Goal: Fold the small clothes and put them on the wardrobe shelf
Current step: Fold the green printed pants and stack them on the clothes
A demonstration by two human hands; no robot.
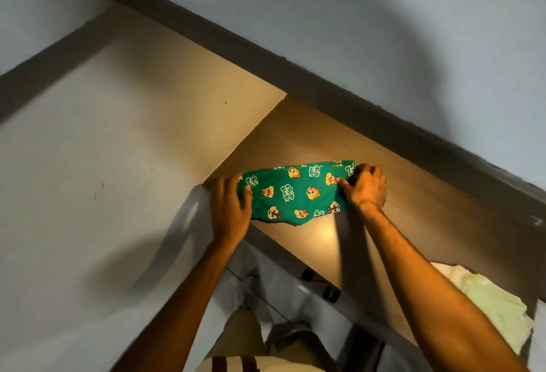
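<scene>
1. A small green cloth with little cartoon animal faces and pale letters lies on a brown wooden wardrobe shelf.
2. The cloth is spread wide from side to side. Its near edge sits close to the front edge of the shelf.
3. The left hand holds the left end of the green cloth. The thumb is on top of the cloth and the fingers curl at its edge.
4. The right hand holds the right end of the cloth. Its fingers are bent and pinch the cloth there.
5. Both bare arms reach out from the bottom of the view to the shelf.
6. A pale grey wardrobe wall stands to the left of the shelf, and the left hand is just beside it.
7. A pale yellow cloth lies on the same shelf, far to the right, well apart from the green one.
8. Below, you can see the person's tan shorts and a light floor.
</scene>
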